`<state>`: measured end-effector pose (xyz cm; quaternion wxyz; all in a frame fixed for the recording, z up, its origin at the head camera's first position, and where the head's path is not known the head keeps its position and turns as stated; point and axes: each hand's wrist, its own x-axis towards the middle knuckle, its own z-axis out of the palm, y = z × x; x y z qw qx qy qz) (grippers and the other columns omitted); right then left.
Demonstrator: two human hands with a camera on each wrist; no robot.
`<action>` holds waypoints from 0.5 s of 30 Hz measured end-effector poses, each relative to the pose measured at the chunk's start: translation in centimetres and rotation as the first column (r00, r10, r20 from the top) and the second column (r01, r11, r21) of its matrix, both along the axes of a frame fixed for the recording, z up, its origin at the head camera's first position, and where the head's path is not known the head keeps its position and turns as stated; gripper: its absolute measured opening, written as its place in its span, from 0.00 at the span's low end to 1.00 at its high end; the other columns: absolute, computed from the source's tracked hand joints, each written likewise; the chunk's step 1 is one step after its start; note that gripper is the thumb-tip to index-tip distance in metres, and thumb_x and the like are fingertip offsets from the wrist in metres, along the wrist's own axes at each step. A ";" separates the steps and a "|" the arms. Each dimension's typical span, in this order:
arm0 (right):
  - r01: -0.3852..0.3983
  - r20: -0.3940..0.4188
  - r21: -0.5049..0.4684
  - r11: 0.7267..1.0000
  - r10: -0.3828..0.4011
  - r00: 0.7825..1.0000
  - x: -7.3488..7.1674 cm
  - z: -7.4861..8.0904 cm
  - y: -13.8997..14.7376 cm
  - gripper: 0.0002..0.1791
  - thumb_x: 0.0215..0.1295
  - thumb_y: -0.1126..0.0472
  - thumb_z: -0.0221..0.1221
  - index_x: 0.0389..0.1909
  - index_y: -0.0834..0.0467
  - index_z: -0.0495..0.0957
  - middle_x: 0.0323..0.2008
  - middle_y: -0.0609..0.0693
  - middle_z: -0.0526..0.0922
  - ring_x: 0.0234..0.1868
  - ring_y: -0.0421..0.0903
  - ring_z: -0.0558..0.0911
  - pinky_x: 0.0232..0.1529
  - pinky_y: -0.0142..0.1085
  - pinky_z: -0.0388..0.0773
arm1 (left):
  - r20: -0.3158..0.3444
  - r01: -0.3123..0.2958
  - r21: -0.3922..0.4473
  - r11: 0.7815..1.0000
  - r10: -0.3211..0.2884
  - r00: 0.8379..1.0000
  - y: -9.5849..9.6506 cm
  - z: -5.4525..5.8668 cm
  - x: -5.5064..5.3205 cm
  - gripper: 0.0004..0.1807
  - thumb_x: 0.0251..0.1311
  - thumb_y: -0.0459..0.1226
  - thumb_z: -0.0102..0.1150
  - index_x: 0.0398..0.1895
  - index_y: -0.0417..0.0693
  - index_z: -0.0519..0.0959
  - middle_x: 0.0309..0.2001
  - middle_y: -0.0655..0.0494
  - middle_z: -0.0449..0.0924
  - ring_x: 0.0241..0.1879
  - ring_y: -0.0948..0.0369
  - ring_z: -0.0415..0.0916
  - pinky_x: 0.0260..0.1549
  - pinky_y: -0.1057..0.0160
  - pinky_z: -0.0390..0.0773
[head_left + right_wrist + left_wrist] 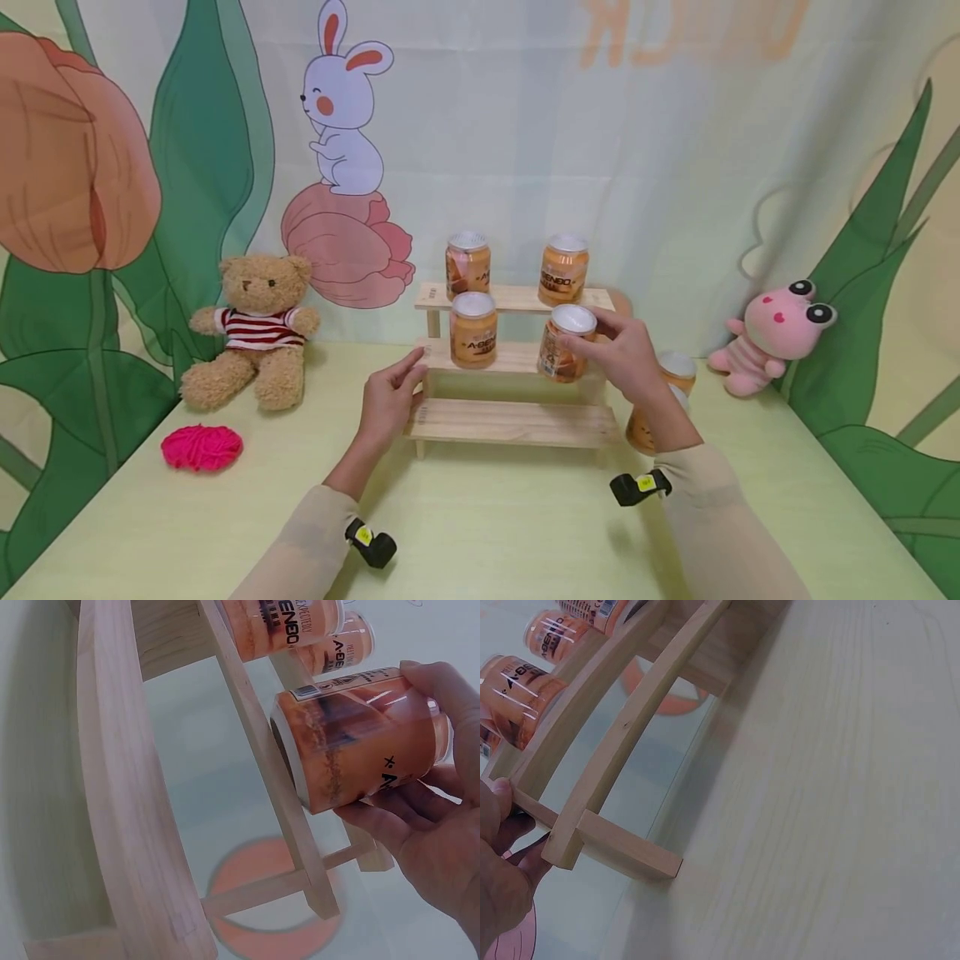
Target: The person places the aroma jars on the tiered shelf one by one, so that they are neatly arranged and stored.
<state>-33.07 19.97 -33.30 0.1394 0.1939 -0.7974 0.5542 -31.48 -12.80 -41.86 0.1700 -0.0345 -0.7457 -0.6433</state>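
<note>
My right hand [626,354] grips an orange can [360,739] with a pale lid, thumb on one side and fingers on the other. In the head view this can overlaps the right end of the middle shelf of a three-step wooden rack [510,421]. On that same shelf, further left, stands another orange can [474,333]. Two more, a left can [468,271] and a right can [564,273], stand on the top shelf. At the rack's left end, my left hand [390,400] holds the wooden frame, its thumb and fingers around the side [532,806].
Behind my right forearm, two orange cans [677,371] stand on the table, partly hidden. A teddy bear [258,333] sits at the left, with a pink yarn ball [202,448] in front. A pink frog plush [780,337] leans at the right by the printed backdrop [675,167].
</note>
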 end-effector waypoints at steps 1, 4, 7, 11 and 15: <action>-0.001 0.005 -0.005 1.000 0.001 1.000 -0.1 0.0 -0.1 0.33 0.58 0.53 0.74 0.62 0.61 0.78 0.53 0.56 0.83 0.54 0.49 0.79 0.52 0.39 0.81 | 0.001 -0.001 -0.001 1.000 0.001 1.000 0.0 0.0 0.0 0.20 0.70 0.37 0.59 0.64 0.47 0.78 0.60 0.46 0.78 0.55 0.57 0.77 0.42 0.63 0.84; 0.007 0.018 -0.022 1.000 -0.006 1.000 -0.4 0.0 -0.5 0.32 0.57 0.53 0.74 0.61 0.61 0.78 0.53 0.56 0.82 0.53 0.49 0.78 0.49 0.38 0.81 | 0.001 -0.002 -0.002 1.000 0.002 1.000 0.0 -0.1 0.0 0.20 0.70 0.37 0.58 0.64 0.47 0.78 0.60 0.46 0.78 0.55 0.57 0.77 0.42 0.63 0.84; 0.023 0.033 -0.027 0.999 -0.022 0.999 -0.6 0.1 -0.8 0.33 0.56 0.52 0.75 0.60 0.61 0.79 0.52 0.56 0.82 0.53 0.50 0.78 0.49 0.38 0.80 | 0.006 -0.006 -0.001 1.000 0.006 1.000 0.0 -0.1 0.0 0.20 0.70 0.37 0.59 0.64 0.47 0.78 0.60 0.46 0.78 0.54 0.58 0.77 0.42 0.64 0.84; 0.052 0.056 -0.026 0.998 -0.050 0.997 -0.8 0.0 -1.1 0.33 0.56 0.52 0.75 0.60 0.62 0.78 0.52 0.57 0.82 0.53 0.50 0.78 0.50 0.39 0.79 | 0.015 -0.002 -0.001 1.000 0.002 1.000 -0.1 -0.2 0.0 0.20 0.70 0.37 0.59 0.64 0.48 0.78 0.60 0.47 0.78 0.55 0.58 0.77 0.42 0.65 0.84; 0.089 0.065 -0.013 0.996 -0.088 0.994 -0.9 0.0 -1.3 0.34 0.56 0.52 0.75 0.62 0.62 0.77 0.53 0.57 0.82 0.53 0.50 0.78 0.49 0.36 0.79 | 0.011 0.002 -0.007 1.000 -0.002 1.000 -0.1 -0.1 -0.1 0.20 0.70 0.37 0.58 0.65 0.48 0.78 0.60 0.47 0.78 0.55 0.57 0.77 0.42 0.64 0.84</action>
